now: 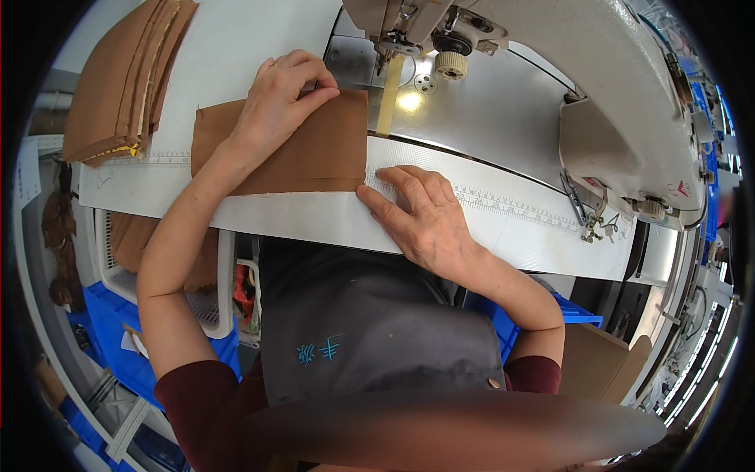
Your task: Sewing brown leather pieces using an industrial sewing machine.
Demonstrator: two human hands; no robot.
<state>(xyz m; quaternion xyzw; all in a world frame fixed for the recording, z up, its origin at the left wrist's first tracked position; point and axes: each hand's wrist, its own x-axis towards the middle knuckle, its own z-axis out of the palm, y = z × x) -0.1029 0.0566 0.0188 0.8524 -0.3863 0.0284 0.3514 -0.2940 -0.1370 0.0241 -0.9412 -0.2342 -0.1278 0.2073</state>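
A rectangular piece of brown fabric (307, 161) lies flat on the white sewing table, just left of the metal bed plate. At its far edge, near the far right corner, my left hand (275, 102) pinches the cloth between thumb and fingers. My right hand (429, 224) rests by the near right corner with its fingers apart, the thumb touching that corner and the fingertips on the table. Beyond the cloth stands the sewing machine's needle and presser foot area (393, 51), with a yellow strip (388, 98) on the plate beside it.
A thick stack of brown fabric pieces (118, 86) sits at the far left. The machine arm (582, 55) spans the right side. Thread snips (573, 198) and small metal parts (599, 226) lie at the table's right. Below left, a white basket (226, 283) holds more brown cloth.
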